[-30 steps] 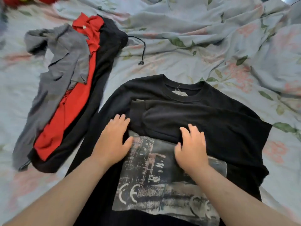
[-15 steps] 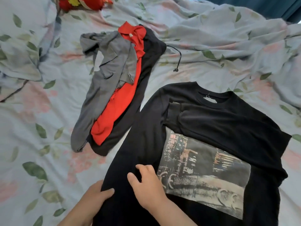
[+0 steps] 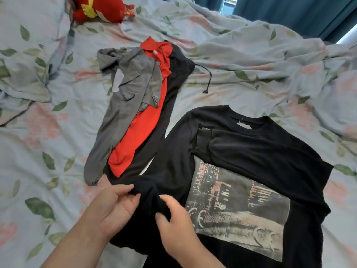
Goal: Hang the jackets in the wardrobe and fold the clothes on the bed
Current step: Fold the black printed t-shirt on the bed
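Both hands have left the folded sleeve point(image 3: 241, 140) on the chest of the black sweatshirt point(image 3: 270, 157), where they lay flat a second ago. The left hand point(image 3: 114, 207) now pinches a raised bunch of cloth point(image 3: 146, 190) at the sweatshirt's near left edge, and the right hand point(image 3: 177, 223) grips it just beside. That edge, flat before, is gathered up. A red plush toy point(image 3: 100, 8) and blue curtains point(image 3: 289, 14) come into view.

Bottom edge crops sweatshirt point(image 3: 251, 149); top crops plush toy point(image 3: 102, 8).
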Demonstrator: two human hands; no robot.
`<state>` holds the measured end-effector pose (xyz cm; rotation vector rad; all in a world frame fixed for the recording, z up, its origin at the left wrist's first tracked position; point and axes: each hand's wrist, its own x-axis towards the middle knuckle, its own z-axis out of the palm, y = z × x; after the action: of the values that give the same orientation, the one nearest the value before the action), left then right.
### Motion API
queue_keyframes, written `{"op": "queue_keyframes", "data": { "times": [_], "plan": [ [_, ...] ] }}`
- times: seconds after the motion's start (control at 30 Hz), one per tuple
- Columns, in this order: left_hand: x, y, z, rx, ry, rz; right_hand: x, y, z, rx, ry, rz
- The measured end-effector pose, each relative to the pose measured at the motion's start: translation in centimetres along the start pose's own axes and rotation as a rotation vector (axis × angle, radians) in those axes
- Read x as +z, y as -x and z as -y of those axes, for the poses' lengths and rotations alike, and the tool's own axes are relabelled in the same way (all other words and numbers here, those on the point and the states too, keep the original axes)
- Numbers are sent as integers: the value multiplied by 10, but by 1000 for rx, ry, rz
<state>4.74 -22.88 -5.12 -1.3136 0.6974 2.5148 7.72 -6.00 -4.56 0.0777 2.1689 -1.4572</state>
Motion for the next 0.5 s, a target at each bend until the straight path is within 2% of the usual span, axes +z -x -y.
{"op": "queue_keyframes", "data": {
  "times": [0.07,0.1,0.17,0.23,0.3,0.4,0.5],
  "plan": [
    [4,1,-13,-46,-62,91,-21,-12,11,80,-138,-28],
    [7,0,-21,-75,-136,82,-34,-19,17,130,-247,-7],
    [8,-9,-26,-60,-315,-44,-62,-35,31,206,-490,44],
    [8,-26,-13,-29,-561,-171,-91,-51,45,196,-742,62],
    [15,-42,11,-80,-776,-183,-121,-68,53,163,-947,73],
    [46,-66,44,-120,-822,-107,-168,-92,53,110,-1115,64],
    [92,-94,60,118,-751,-89,-216,-105,36,86,-1172,42]
  ]
}}
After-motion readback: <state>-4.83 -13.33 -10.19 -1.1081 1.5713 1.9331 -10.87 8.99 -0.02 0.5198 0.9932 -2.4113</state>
